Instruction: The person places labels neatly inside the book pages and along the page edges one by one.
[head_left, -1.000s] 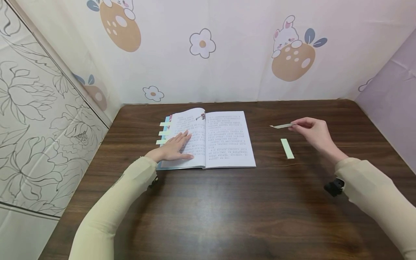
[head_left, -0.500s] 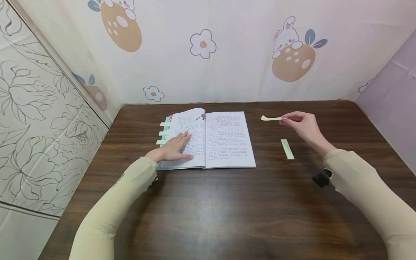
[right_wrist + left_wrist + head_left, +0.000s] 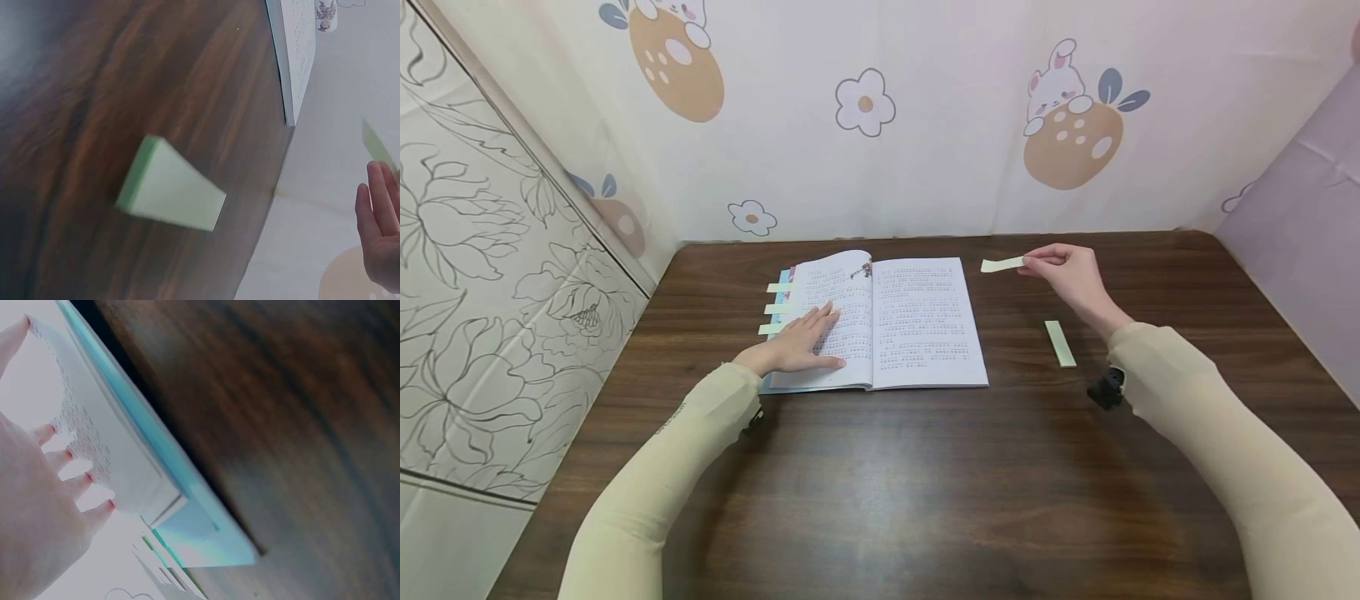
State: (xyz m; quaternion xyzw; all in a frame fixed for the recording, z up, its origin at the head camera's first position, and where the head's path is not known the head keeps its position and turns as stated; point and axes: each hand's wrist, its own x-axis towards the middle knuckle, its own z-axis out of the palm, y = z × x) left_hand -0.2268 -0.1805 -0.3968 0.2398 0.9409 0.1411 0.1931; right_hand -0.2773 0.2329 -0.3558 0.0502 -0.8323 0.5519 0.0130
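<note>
An open book [image 3: 925,333] with printed pages lies on the table. My left hand [image 3: 801,342] rests with fingers spread on its left page; the left wrist view shows the same hand [image 3: 37,506] over the text. Pale green sticky tabs [image 3: 778,309] stick out past the book's left edge. To the right of the book, my right hand [image 3: 1071,279] pinches one end of a pale green sticky note strip [image 3: 1002,264], held above the table. Nearer me lies a pad of such strips [image 3: 1060,343], seen as a thick block [image 3: 172,184] in the right wrist view.
The dark wooden table [image 3: 880,483] meets a wall hanging [image 3: 940,167] with rabbit and flower prints at its back edge. A panel with flower line drawings [image 3: 497,275] stands along the left side.
My right hand has moved left and away from me, bringing the sticky note strip close to the book's upper right corner. My left hand, the book and the pad have stayed in place.
</note>
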